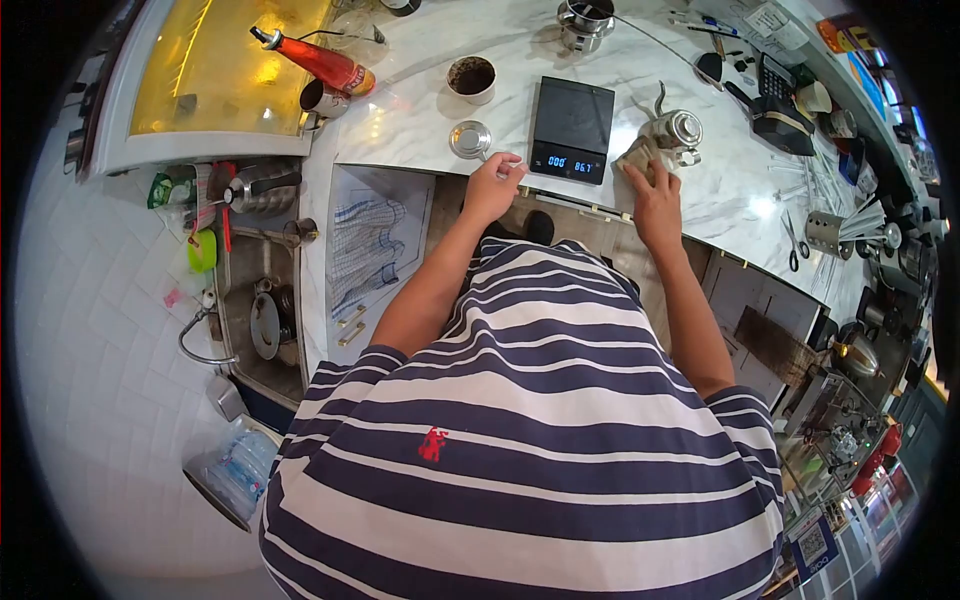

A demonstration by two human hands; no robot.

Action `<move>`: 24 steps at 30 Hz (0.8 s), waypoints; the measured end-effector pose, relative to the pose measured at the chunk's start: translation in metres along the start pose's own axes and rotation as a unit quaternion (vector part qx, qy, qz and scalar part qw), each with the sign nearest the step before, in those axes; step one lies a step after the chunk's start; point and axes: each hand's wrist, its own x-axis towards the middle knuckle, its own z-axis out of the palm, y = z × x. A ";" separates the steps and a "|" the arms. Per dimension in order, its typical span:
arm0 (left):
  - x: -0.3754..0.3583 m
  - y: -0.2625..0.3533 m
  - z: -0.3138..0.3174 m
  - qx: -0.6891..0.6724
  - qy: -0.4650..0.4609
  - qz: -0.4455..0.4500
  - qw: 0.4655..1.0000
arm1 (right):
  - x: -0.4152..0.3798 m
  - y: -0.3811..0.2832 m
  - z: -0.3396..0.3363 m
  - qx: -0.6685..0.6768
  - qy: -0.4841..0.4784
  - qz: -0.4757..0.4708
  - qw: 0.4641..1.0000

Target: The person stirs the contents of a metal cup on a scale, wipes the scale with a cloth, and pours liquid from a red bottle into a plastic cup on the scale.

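My left hand (494, 186) is at the counter's front edge with its fingers curled together. It is just left of a black digital scale (573, 125), whose lit display shows numbers. What those fingers hold, if anything, is too small to make out. Right behind them lies a small round metal lid or dish (470, 138). To the right of the scale, my right hand (656, 200) presses its fingers on a beige folded cloth (636, 154). That cloth lies against a shiny metal gooseneck kettle (678, 128). Behind the metal lid stands a cup with dark contents (471, 80).
A red bottle (325, 66) leans at the back left by a metal cup (324, 98). A metal pot (585, 28) stands at the far edge. Scissors (797, 240) and a perforated utensil holder (826, 233) are at the right. A sink (262, 225) is on the left.
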 end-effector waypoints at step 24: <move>-0.003 -0.013 0.006 -0.010 0.004 0.016 1.000 | 0.020 -0.013 0.026 0.002 -0.038 0.086 0.996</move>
